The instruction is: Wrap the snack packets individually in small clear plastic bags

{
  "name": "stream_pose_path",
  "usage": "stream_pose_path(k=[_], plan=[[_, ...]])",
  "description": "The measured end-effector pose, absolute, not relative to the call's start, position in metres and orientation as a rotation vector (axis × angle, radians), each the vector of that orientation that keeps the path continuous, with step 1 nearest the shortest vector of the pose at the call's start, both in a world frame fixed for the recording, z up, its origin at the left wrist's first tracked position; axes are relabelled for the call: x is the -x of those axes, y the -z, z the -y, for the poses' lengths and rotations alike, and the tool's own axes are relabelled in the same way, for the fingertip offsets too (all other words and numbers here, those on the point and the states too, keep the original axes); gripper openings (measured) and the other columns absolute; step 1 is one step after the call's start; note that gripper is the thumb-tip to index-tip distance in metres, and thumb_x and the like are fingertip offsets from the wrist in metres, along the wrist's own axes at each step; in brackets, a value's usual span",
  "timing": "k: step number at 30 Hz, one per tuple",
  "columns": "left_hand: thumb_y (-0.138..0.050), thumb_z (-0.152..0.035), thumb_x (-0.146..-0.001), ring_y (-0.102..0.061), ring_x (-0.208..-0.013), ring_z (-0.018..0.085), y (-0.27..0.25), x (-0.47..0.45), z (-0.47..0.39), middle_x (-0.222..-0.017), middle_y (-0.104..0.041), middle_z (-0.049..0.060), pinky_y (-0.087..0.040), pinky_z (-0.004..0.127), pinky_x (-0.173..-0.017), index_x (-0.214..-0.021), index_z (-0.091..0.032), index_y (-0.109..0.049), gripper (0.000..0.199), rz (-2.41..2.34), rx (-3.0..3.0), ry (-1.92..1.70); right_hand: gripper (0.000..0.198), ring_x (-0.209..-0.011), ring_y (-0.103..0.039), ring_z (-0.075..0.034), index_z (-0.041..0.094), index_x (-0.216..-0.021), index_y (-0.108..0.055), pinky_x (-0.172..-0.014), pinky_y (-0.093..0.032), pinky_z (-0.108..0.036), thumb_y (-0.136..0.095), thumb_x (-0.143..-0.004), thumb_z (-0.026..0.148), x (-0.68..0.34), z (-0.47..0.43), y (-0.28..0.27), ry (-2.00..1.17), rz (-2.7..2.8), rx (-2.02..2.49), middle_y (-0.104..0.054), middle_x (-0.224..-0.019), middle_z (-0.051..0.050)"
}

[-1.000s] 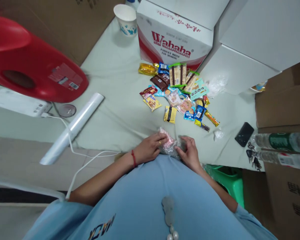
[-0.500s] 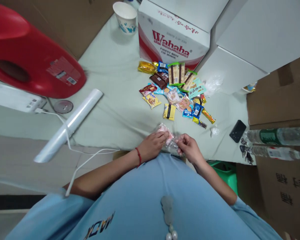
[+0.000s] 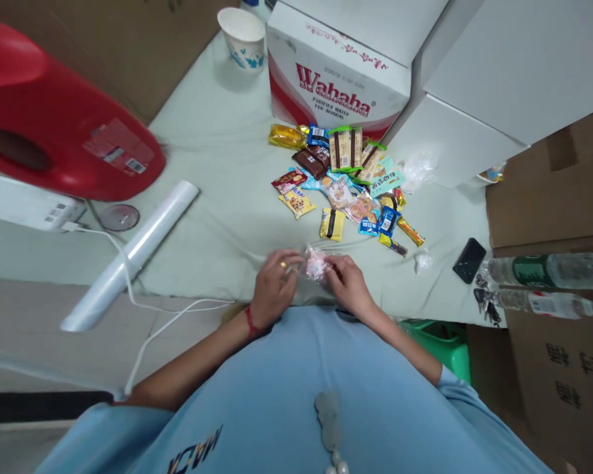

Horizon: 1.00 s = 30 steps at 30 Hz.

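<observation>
Close to the table's front edge lies a small pinkish snack packet [image 3: 315,262] in crinkled clear plastic, between my two hands. My left hand [image 3: 275,282], with a ring and a red wrist cord, has its thumb and fingers closed at the left edge of the clear plastic. From the right, my right hand [image 3: 346,282] pinches the packet's other side, fingers curled. Just beyond my hands sits a yellow snack packet [image 3: 331,224], at the near side of a pile of wrapped snacks [image 3: 343,187].
A red jug [image 3: 74,125], a plastic film roll [image 3: 133,253] and a white cable [image 3: 148,345] are on the left. Behind the snacks stand a Wahaha carton [image 3: 336,85] and a paper cup [image 3: 242,39]. Rightward are a black case [image 3: 469,261], keys [image 3: 487,303] and bottles [image 3: 548,270].
My left hand has come off the packet's top and shifted left to its edge. My right hand has moved left and up onto the packet, which now lies slightly farther left.
</observation>
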<state>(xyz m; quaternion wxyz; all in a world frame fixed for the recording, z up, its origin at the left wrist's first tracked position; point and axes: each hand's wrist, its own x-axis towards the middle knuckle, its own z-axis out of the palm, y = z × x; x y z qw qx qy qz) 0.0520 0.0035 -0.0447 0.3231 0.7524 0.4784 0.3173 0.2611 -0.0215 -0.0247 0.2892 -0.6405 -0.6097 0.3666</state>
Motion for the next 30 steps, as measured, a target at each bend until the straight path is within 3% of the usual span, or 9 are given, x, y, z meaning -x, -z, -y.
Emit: stream_pose_path(k=[4,9,13,16,20,24,28,30], plan=[[-0.051,-0.035,-0.098,-0.061,-0.102,0.030,0.056,-0.072,-0.014,-0.096,-0.069,0.012,-0.051,0.051,-0.098,-0.095,-0.018,-0.069,0.025,-1.542,-1.963,-0.546,0.031,-0.103,-0.062,-0.028,0.018,-0.125,-0.066,-0.096,-0.055,-0.046,-0.056,-0.096,0.024,-0.253,0.024,0.026,-0.855,1.815,1.730,-0.063,-0.116,-0.015],[-0.058,-0.031,-0.095,-0.060,-0.091,0.023,0.046,-0.090,-0.016,-0.094,-0.064,0.007,-0.052,0.041,-0.089,-0.093,-0.020,-0.063,0.013,-1.405,-1.945,-0.738,0.025,-0.103,-0.063,-0.027,0.022,-0.117,-0.065,-0.098,-0.056,-0.047,-0.062,-0.093,0.028,-0.260,0.026,0.024,-1.071,1.486,1.641,-0.065,-0.111,-0.011],[-0.057,-0.022,-0.097,-0.063,-0.104,0.023,0.025,-0.105,-0.011,-0.108,-0.067,0.010,-0.053,0.038,-0.090,-0.108,-0.019,-0.066,0.015,-1.162,-2.180,-1.003,0.034,-0.092,-0.070,-0.022,0.029,-0.117,-0.063,-0.083,-0.062,-0.042,-0.064,-0.096,0.055,-0.273,0.034,0.018,-1.560,0.703,1.271,-0.071,-0.111,-0.004],[-0.052,-0.011,-0.096,-0.063,-0.120,0.024,0.020,-0.122,-0.010,-0.109,-0.073,0.009,-0.048,0.042,-0.105,-0.108,-0.020,-0.069,0.023,-0.720,-2.532,-1.002,0.041,-0.093,-0.071,-0.019,0.029,-0.115,-0.067,-0.079,-0.062,-0.033,-0.070,-0.091,0.062,-0.283,0.038,0.017,-1.621,0.358,1.087,-0.074,-0.115,-0.003],[-0.053,-0.009,-0.092,-0.064,-0.123,0.024,0.023,-0.135,-0.013,-0.116,-0.075,0.011,-0.046,0.045,-0.114,-0.115,-0.018,-0.068,0.029,-0.392,-2.544,-0.845,0.038,-0.088,-0.071,-0.015,0.027,-0.110,-0.070,-0.072,-0.059,-0.023,-0.089,-0.079,0.037,-0.294,0.043,0.021,-1.566,0.277,1.103,-0.076,-0.104,0.000],[-0.055,-0.010,-0.091,-0.057,-0.136,0.026,0.027,-0.121,-0.019,-0.135,-0.070,0.014,-0.048,0.047,-0.114,-0.131,-0.019,-0.064,0.042,-0.405,-2.420,-0.761,0.041,-0.083,-0.071,-0.014,0.027,-0.109,-0.069,-0.075,-0.060,-0.026,-0.090,-0.075,0.031,-0.334,0.034,0.020,-1.328,0.329,1.146,-0.075,-0.101,0.001],[-0.053,-0.011,-0.096,-0.064,-0.122,0.024,0.044,-0.087,-0.023,-0.119,-0.074,0.011,-0.054,0.043,-0.105,-0.122,-0.020,-0.066,0.031,-0.790,-2.350,-0.786,0.040,-0.083,-0.070,-0.013,0.026,-0.108,-0.064,-0.073,-0.058,-0.026,-0.087,-0.076,0.032,-0.427,-0.014,0.018,-0.794,0.376,1.260,-0.073,-0.101,0.003],[-0.053,-0.014,-0.098,-0.064,-0.121,0.025,0.056,-0.067,-0.022,-0.113,-0.074,0.009,-0.054,0.045,-0.104,-0.117,-0.021,-0.067,0.026,-0.960,-2.365,-0.757,0.031,-0.077,-0.069,-0.012,0.024,-0.106,-0.060,-0.065,-0.054,-0.023,-0.080,-0.084,0.033,-0.480,-0.052,0.020,-0.568,0.269,1.379,-0.072,-0.095,0.003]])
